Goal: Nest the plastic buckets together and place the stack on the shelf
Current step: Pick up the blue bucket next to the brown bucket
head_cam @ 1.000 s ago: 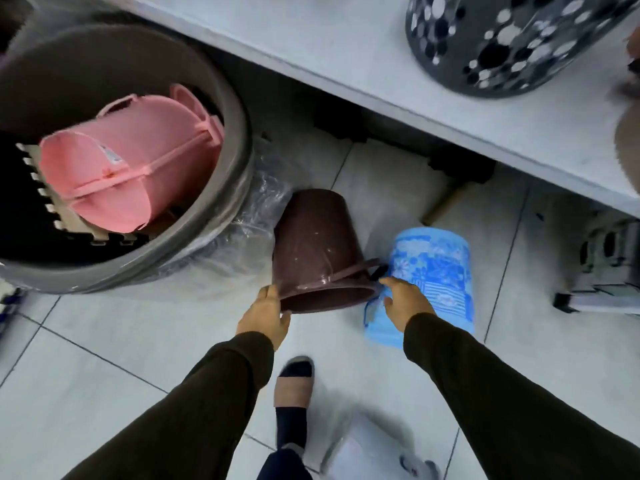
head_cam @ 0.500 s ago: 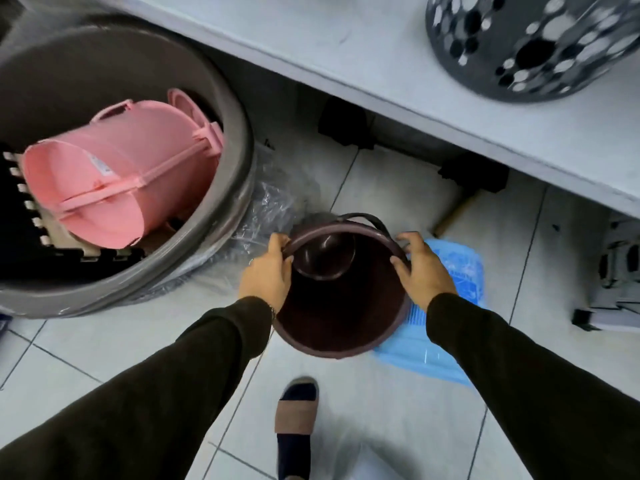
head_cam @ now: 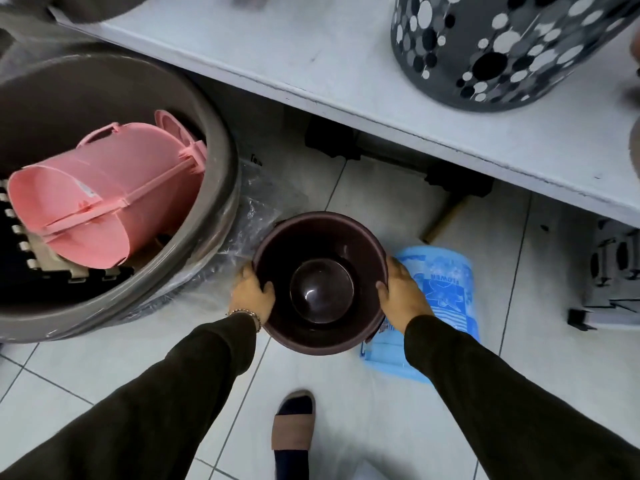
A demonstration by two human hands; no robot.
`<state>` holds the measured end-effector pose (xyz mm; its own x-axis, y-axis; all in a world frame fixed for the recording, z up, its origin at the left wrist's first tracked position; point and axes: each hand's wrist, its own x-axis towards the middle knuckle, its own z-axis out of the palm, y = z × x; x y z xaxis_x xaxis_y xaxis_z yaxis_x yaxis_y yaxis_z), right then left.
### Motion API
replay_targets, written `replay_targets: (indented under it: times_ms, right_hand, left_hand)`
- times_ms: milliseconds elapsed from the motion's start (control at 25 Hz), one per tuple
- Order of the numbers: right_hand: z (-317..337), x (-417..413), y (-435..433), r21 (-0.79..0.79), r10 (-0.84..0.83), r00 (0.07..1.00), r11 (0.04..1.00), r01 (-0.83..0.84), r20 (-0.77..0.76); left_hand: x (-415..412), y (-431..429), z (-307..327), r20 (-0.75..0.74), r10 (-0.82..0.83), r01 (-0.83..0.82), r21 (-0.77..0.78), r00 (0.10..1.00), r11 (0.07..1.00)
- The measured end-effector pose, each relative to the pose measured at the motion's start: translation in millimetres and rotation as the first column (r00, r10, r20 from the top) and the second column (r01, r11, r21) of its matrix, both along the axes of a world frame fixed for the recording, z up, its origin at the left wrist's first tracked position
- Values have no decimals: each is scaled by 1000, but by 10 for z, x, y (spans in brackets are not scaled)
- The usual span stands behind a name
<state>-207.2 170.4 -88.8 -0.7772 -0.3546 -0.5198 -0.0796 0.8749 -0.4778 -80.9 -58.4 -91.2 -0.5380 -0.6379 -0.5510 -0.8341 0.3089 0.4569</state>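
Gripping the brown bucket (head_cam: 320,284) at opposite sides of its rim, the left hand (head_cam: 251,296) and right hand (head_cam: 403,297) hold it upright, mouth up, above the tiled floor (head_cam: 346,393). Fingers (head_cam: 268,287) of each hand curl over the rim, pinching the wall. The blue bucket (head_cam: 446,292) lies on its side on the floor, just right of the brown bucket. A pink bucket (head_cam: 104,195) lies tilted inside the large grey tub (head_cam: 221,161). The white shelf (head_cam: 346,64) carries a perforated grey basket (head_cam: 502,46).
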Motion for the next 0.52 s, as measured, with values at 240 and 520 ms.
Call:
replay_targets:
  times_ms: [240, 520]
  right_hand:
    - [389, 94, 561, 43, 48, 998, 998, -47, -37]
    - [403, 414, 1829, 204, 39, 999, 978, -45, 33]
  left_hand:
    - [135, 604, 449, -47, -472, 433, -325, 881, 841]
    - [337, 1805, 395, -231, -653, 633, -162, 721, 757]
